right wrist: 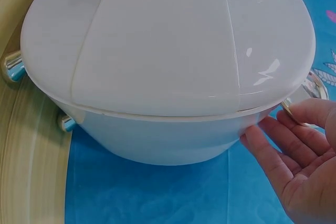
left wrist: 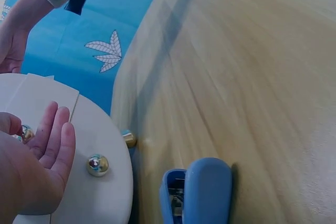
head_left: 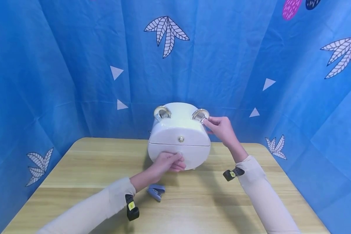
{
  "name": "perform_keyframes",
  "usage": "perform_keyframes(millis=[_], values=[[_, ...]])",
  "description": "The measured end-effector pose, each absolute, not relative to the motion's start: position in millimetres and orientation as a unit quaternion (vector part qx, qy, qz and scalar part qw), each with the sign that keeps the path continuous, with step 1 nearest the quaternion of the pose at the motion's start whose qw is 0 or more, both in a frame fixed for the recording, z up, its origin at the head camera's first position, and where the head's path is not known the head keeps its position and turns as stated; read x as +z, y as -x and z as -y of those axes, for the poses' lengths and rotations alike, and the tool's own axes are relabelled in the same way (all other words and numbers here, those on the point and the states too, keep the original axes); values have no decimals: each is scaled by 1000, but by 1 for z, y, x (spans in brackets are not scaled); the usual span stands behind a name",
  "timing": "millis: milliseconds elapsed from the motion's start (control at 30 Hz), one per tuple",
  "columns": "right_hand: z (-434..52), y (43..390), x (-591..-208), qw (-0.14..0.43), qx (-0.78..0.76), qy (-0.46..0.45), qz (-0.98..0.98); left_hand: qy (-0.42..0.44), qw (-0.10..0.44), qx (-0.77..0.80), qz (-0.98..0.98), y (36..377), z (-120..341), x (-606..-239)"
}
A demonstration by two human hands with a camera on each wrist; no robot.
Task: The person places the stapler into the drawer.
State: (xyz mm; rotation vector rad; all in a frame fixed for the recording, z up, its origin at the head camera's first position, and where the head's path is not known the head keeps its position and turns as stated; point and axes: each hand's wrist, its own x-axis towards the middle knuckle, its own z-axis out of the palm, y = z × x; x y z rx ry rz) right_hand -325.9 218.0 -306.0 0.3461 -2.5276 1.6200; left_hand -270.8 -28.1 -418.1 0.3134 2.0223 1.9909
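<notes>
From the left now, and on the table (head_left: 193, 208) there's a blue stapler (head_left: 156, 191), sitting at seven o'clock from the left hand (head_left: 165, 162). That hand comes in at the front: thumb and forefinger pinch the middle knob (left wrist: 25, 132) while the other three fingers reach out straight past it. One knob above, one below: the top knob (head_left: 181, 139) is at twelve o'clock from the pinch, and the left wrist view picks out the bottom knob (left wrist: 98, 165) at six o'clock on the box's face.

Here's the white box (head_left: 178, 130) itself, dead centre towards the far edge, its broad front running nine to three, the left ear (head_left: 162, 112) up at eleven. Across to the right ear (head_left: 200, 115), between one and two, and the right hand (head_left: 222, 128) is right on it, arriving from four o'clock: thumb and fingers close on the rim, fingertips against the box's side.

And the relation that counts, as I judge it: the left hand is the nearer one to the knob, in front of it, with the right hand's hold off at one o'clock.
</notes>
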Motion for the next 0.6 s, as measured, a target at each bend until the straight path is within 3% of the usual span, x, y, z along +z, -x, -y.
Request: perform_keyframes(millis=[600], values=[[-220,327,-307,56,527,-118,840,-95,153,686,-705,271,29,-416]])
